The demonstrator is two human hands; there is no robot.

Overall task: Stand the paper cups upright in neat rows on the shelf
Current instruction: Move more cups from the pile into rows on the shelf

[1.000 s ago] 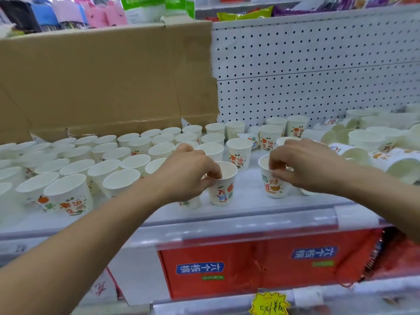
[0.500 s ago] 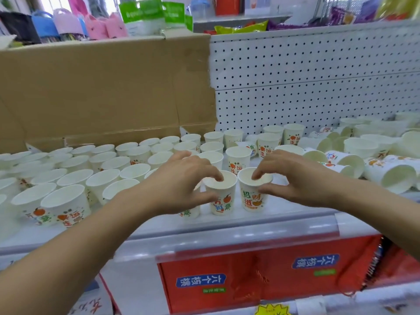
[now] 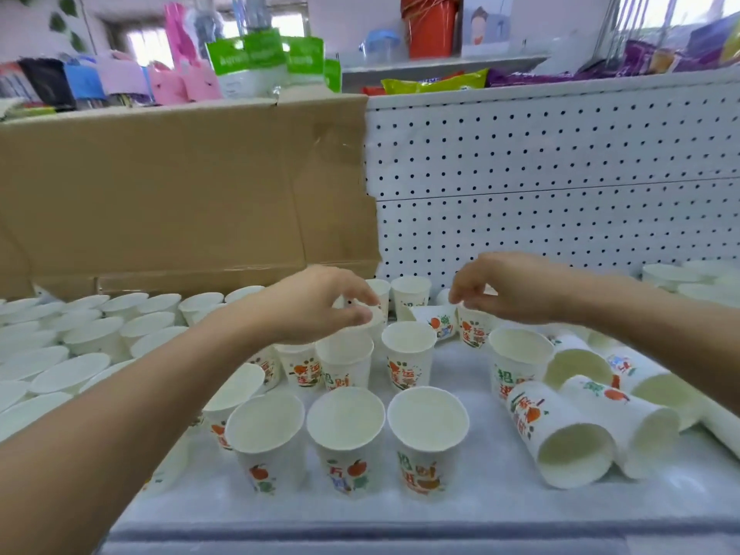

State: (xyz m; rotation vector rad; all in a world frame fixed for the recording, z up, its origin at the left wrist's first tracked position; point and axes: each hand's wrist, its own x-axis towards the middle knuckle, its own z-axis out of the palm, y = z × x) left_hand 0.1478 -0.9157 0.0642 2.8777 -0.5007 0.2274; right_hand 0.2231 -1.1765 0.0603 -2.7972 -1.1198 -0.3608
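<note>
Upright cups point(image 3: 80, 338) are filling the shelf point(image 3: 480, 502) on the left. The left hand point(image 3: 316, 306) is pinching a far cup point(image 3: 377, 316) by the rim. The right hand point(image 3: 516, 288) is hovering, curled fingers point(image 3: 460, 299), grip unclear. Toppled cups point(image 3: 568, 446) are lying right: seemingly light, crushable, best rim-held.

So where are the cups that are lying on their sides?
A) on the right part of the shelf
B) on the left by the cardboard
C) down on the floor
A: the tipped paper cups lie on the right part of the shelf, while the left rows all stand upright.
</note>
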